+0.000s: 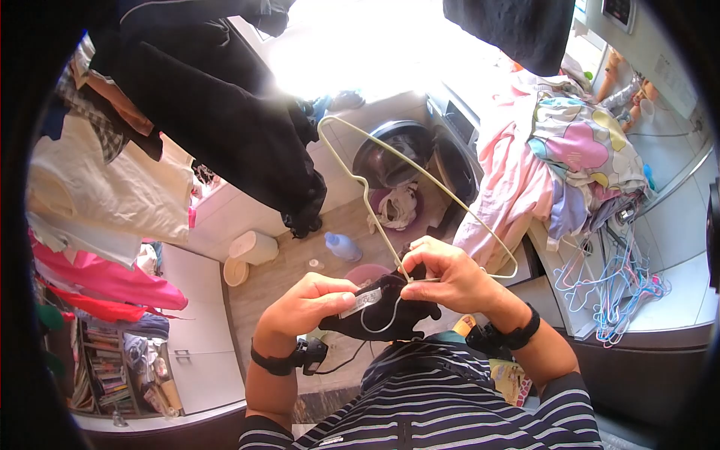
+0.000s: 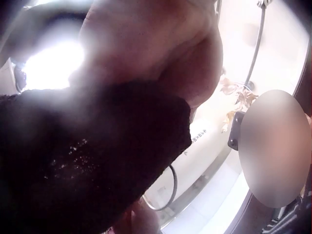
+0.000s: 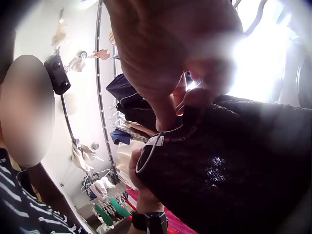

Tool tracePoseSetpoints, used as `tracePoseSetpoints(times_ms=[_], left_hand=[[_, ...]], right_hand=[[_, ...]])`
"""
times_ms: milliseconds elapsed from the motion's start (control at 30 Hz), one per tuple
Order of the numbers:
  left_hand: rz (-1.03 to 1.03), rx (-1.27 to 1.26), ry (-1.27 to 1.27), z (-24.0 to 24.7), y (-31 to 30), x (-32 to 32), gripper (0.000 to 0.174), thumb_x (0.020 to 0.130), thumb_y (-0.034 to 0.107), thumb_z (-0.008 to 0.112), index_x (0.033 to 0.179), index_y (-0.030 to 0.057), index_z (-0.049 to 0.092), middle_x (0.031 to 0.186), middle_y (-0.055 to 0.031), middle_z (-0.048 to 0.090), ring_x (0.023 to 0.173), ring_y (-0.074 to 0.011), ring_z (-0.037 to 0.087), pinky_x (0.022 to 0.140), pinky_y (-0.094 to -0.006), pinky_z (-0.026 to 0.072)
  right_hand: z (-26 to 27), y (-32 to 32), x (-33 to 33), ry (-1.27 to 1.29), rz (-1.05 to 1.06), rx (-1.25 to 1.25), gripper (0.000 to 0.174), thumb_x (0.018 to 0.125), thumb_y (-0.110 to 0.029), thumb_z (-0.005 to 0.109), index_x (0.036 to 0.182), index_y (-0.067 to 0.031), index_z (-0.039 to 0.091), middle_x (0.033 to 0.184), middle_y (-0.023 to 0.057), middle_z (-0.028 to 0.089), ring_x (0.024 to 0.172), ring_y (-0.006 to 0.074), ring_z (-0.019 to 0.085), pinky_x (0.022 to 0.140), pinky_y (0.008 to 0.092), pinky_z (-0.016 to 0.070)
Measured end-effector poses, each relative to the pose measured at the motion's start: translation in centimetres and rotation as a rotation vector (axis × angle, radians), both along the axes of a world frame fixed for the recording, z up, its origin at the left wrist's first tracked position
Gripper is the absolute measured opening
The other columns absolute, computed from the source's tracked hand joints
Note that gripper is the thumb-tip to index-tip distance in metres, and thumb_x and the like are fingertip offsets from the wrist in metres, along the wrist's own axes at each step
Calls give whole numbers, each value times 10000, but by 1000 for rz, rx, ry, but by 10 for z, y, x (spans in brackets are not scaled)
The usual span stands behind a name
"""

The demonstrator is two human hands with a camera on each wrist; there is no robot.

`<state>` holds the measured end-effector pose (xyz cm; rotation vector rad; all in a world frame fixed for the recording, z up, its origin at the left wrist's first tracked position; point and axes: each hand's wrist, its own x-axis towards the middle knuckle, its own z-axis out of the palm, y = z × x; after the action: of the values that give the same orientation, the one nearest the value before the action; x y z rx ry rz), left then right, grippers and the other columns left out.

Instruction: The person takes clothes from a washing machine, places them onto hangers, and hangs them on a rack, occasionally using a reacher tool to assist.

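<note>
A black garment (image 1: 395, 304) is bunched in front of the striped shirt. My left hand (image 1: 300, 307) pinches its edge beside a white label (image 1: 365, 301), thumb on top. With thumb and fingers, my right hand (image 1: 448, 276) grips a pale wire clothes hanger (image 1: 365, 184) near its neck, right at the garment's edge. The hanger's triangle points away from me, while its hook curves back over the black cloth. In the right wrist view the hook (image 3: 144, 161) lies by the garment's opening. Dark cloth (image 2: 92, 146) fills much of the left wrist view, hiding the left fingertips.
Black trousers (image 1: 217, 112) and light shirts (image 1: 112, 184) hang at left. Piled laundry (image 1: 581, 142) lies at right, above a bundle of coloured hangers (image 1: 619, 300). On the floor stand a blue bottle (image 1: 343, 247), a white bin (image 1: 255, 247) and a tub of cloth (image 1: 397, 206).
</note>
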<state>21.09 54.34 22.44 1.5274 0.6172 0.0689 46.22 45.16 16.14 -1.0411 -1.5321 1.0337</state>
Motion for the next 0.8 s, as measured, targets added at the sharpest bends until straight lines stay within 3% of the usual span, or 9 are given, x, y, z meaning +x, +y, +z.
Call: tracePoseSetpoints(times_ms=[67, 167, 267, 300, 433, 500, 600, 700, 800], left_hand=[[-56, 17, -7, -2, -2, 2, 230, 945, 161, 560, 1025, -33, 654, 694, 61, 514, 630, -32, 413, 546, -210, 336], [-106, 38, 31, 2, -3, 1, 247, 945, 157, 553, 1052, -41, 654, 712, 47, 536, 651, -37, 435, 574, -211, 362], [-49, 7, -23, 3, -8, -5, 246, 946, 138, 548, 1095, -33, 641, 792, 46, 574, 710, -34, 470, 629, -202, 398], [15, 9, -26, 2, -12, -2, 252, 946, 130, 547, 1122, -30, 626, 833, 45, 580, 741, -33, 478, 651, -201, 407], [143, -41, -79, -28, -27, 11, 324, 943, 82, 536, 1254, -9, 545, 1036, 32, 582, 901, -47, 503, 785, -219, 436], [172, -68, -137, -42, -32, 22, 322, 932, 71, 551, 1243, -16, 557, 1097, 3, 586, 987, -73, 517, 882, -247, 428], [118, -187, -162, -66, -30, 22, 361, 949, 94, 547, 1297, 7, 517, 1131, 3, 577, 989, -74, 516, 869, -259, 441], [122, -186, -205, -67, -36, 30, 346, 956, 99, 536, 1292, 19, 513, 1082, 16, 581, 925, -57, 520, 804, -238, 450], [148, -183, -235, -69, -42, 37, 307, 954, 72, 513, 1257, 23, 524, 977, 44, 578, 853, -30, 504, 736, -219, 446]], right_hand=[[3, 1, -4, 12, -22, -50, 270, 768, -84, 789, 969, -19, 620, 1004, 24, 502, 790, 42, 460, 627, 195, 363], [-14, 10, -4, -37, -45, 216, 273, 780, -99, 782, 980, -28, 609, 915, 2, 556, 726, 15, 498, 584, 171, 382], [-10, 2, -2, 197, -176, -111, 239, 819, -116, 752, 987, -51, 594, 781, -32, 591, 630, -4, 519, 524, 151, 397], [7, -3, -5, 481, -216, -363, 174, 802, -101, 738, 896, -28, 612, 843, -23, 613, 778, 41, 536, 688, 216, 460], [-20, 8, -25, 561, -293, -266, 110, 860, -115, 676, 900, -30, 619, 819, -17, 614, 762, 47, 535, 689, 215, 457], [-32, 12, -33, 403, -222, -263, 167, 953, -199, 600, 1010, -44, 582, 843, -41, 579, 745, 17, 531, 657, 180, 448], [-26, 9, -36, 238, -197, -349, 239, 977, -275, 554, 993, -41, 601, 806, -42, 535, 661, 34, 502, 557, 194, 408], [-42, 12, -31, 25, -225, -212, 257, 985, -278, 532, 998, -35, 613, 828, -25, 509, 615, 41, 494, 517, 190, 393], [-47, 10, -26, -130, -213, -162, 223, 957, -210, 512, 986, -25, 634, 950, 61, 512, 866, 143, 542, 748, 280, 447]])
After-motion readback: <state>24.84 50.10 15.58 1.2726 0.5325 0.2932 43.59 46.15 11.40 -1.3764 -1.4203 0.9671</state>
